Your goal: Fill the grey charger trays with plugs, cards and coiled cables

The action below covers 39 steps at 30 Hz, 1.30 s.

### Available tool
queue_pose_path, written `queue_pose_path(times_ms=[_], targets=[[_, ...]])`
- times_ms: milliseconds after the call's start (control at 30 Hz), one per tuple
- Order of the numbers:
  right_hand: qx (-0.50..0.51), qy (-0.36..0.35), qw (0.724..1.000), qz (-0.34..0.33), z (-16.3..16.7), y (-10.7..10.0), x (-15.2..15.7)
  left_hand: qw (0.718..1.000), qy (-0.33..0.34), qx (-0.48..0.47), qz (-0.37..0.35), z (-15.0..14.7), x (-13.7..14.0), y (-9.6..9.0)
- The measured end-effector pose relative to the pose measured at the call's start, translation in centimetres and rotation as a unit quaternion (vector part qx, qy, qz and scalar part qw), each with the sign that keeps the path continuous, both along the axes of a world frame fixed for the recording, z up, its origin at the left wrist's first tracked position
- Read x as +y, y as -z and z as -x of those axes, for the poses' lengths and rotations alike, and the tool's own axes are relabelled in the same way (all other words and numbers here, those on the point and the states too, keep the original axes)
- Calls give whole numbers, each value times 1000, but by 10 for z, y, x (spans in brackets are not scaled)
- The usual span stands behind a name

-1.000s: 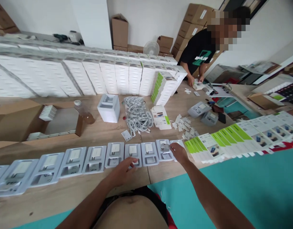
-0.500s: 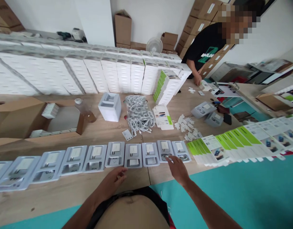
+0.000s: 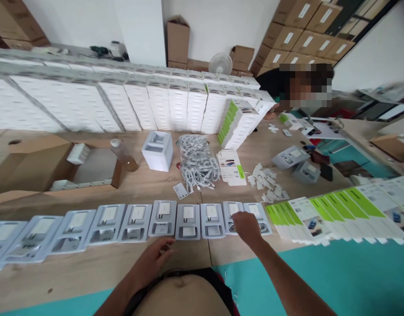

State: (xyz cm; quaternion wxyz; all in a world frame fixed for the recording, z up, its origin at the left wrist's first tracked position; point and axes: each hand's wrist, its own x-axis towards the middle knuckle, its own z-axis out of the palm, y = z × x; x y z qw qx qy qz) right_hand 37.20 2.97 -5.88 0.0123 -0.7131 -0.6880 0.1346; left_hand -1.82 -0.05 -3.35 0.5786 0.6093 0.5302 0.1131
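A row of light-grey plastic trays runs along the near side of the table, each holding a white charger block. My right hand is over the front of a tray near the row's right end, fingers curled down beside a coiled white cable; what they grip is hidden. The rightmost tray also holds a coiled cable. My left hand hovers, loosely open and without anything in it, just in front of the trays. White cards lie in several trays' front compartments.
Behind the trays are a pile of cables, stacked trays, a bottle and an open carton. Flat green-and-white boxes line the right. White boxes form a wall behind. A co-worker leans over the table's far end.
My right hand has curled further over the tray, its fingertips now turned down. The left hand has stayed in front of the trays. The co-worker has bent lower, and the view has shifted slightly.
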Motion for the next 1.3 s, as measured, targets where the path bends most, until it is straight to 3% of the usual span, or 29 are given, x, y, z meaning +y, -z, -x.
queue_pose_path(times_ms=[100,200,333,567,667,833,933,1100,1200,1300], targets=[[43,33,998,-16,17,1,63,999,-31,4,-6,7,3,-6],[85,84,993,-14,44,16,126,998,-57,8,-7,9,5,-11],[111,138,984,15,65,35,173,996,-88,3,-3,10,7,-20],[140,140,979,56,32,27,179,988,-149,-45,25,16,8,-15],[157,163,972,63,42,32,172,991,-121,-49,33,6,12,-16],[194,181,960,91,69,40,168,995,-73,-65,-8,-7,20,-36],[195,180,958,109,54,22,168,993,-89,-75,-9,-4,22,-42],[199,135,965,105,15,-35,152,977,-130,-161,46,-10,31,-32],[233,71,962,120,22,-69,131,963,-156,-212,60,-30,47,-31],[296,-16,944,145,53,-99,107,961,-139,-233,56,-54,68,-39]])
